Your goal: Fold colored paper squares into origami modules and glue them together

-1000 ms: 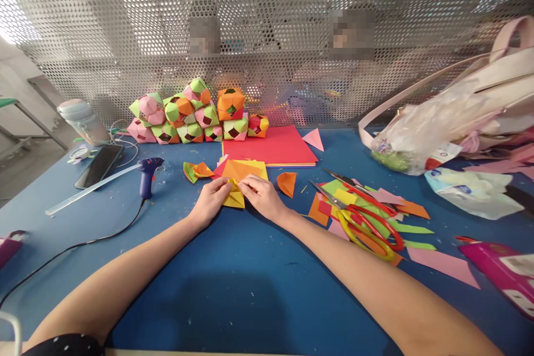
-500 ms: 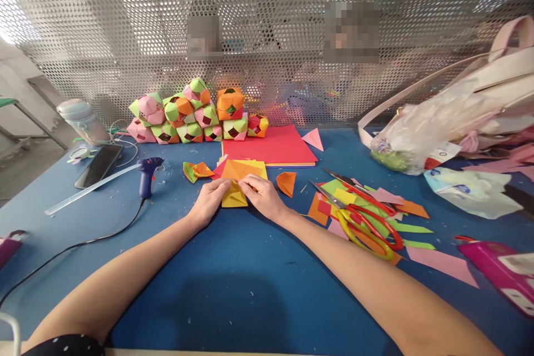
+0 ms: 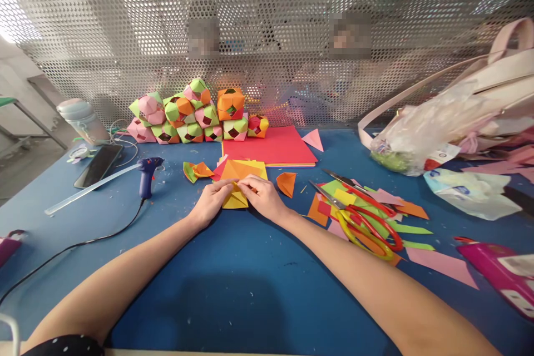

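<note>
A small folded yellow paper (image 3: 236, 200) is held at the middle of the blue table, its lower part showing below my fingers. My left hand (image 3: 211, 200) pinches its upper left side, and my right hand (image 3: 262, 194) pinches its upper right side; the fingertips of both nearly meet. Just behind them lie orange and yellow sheets (image 3: 244, 168). An orange folded piece (image 3: 286, 184) rests right of my right hand, and a green and orange folded piece (image 3: 197, 171) lies beyond my left hand.
Stacked paper balls (image 3: 179, 111) stand by the perforated screen, beside red sheets (image 3: 267, 146). A glue gun (image 3: 147, 175) and phone (image 3: 99, 166) lie left. Right are scissors (image 3: 367, 228), paper scraps, a magenta object (image 3: 496, 267) and a bag (image 3: 500, 83).
The fingers of my left hand have shifted slightly right, over the upper edge of the yellow paper. The paper has turned a little. My right hand is almost unmoved.
</note>
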`<action>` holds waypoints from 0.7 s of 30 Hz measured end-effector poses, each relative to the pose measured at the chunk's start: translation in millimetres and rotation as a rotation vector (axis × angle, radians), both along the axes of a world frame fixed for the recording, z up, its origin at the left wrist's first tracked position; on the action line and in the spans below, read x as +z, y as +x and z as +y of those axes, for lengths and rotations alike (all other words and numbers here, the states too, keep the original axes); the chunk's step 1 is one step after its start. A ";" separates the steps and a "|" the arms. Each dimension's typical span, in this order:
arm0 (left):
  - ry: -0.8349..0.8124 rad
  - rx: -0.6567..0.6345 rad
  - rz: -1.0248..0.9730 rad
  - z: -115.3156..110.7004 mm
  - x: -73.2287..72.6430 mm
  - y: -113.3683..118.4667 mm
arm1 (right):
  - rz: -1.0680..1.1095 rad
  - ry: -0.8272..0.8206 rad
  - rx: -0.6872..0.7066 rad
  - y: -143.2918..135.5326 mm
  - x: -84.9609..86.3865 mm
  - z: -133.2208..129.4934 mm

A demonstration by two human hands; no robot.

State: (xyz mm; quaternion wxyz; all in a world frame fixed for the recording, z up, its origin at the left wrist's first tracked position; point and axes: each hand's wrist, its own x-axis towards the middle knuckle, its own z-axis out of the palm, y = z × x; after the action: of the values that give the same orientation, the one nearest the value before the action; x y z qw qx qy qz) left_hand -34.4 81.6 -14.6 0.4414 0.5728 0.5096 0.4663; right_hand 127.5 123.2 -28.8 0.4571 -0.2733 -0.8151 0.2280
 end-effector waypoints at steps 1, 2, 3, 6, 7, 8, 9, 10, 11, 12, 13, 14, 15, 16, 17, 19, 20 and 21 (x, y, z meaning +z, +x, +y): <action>0.003 0.012 0.011 -0.2 0.2 0.2 | 0.000 0.003 0.004 0.0 0.5 -0.2; 0.006 0.024 0.020 -0.3 0.3 0.3 | 0.001 0.005 0.007 0.0 0.9 -0.4; 0.009 0.036 0.027 -0.3 0.2 0.5 | 0.003 0.005 0.010 0.0 1.2 -0.5; 0.022 0.059 0.048 0.3 -0.5 0.9 | 0.010 -0.001 0.012 0.3 1.3 -0.5; 0.027 0.063 0.057 0.5 -0.7 0.9 | 0.012 -0.005 0.012 0.4 1.1 -0.3; 0.032 0.064 0.067 0.7 -0.7 0.9 | 0.012 -0.008 0.013 0.5 0.8 -0.1; 0.036 0.063 0.077 0.7 -0.5 0.9 | 0.012 -0.012 0.014 0.6 0.6 0.0; 0.038 0.058 0.088 0.5 -0.1 1.0 | 0.011 -0.014 0.016 0.7 0.5 0.2; 0.040 0.053 0.099 0.2 0.4 1.0 | 0.011 -0.016 0.018 0.9 0.5 0.3; 0.041 0.048 0.109 -0.3 0.9 1.1 | 0.010 -0.017 0.019 1.0 0.7 0.3; 0.042 0.044 0.119 -0.8 1.4 1.3 | 0.009 -0.017 0.019 1.1 1.1 0.2; 0.042 0.040 0.128 -1.4 1.9 1.5 | 0.009 -0.017 0.019 1.1 1.6 0.0; 0.042 0.037 0.136 -1.9 2.3 1.7 | 0.008 -0.016 0.017 1.1 2.2 -0.3; 0.042 0.036 0.143 -2.3 2.7 1.8 | 0.007 -0.014 0.016 1.1 2.8 -0.6; 0.042 0.035 0.149 -2.7 3.0 2.0 | 0.006 -0.012 0.014 1.0 3.4 -1.0; 0.044 0.034 0.158 -3.1 3.6 2.0 | 0.003 -0.007 0.009 0.8 4.5 -1.6; 0.046 0.032 0.160 -3.3 4.0 1.9 | 0.002 -0.004 0.005 0.7 4.9 -1.8; 0.049 0.030 0.162 -3.5 4.5 1.7 | 0.000 0.000 0.001 0.6 5.2 -1.9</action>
State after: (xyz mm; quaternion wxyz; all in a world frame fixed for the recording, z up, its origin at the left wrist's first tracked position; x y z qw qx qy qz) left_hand -32.7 78.1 -10.2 0.3779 0.6115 0.5404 0.4373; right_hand 128.1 121.2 -23.6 0.4571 -0.2729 -0.8152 0.2279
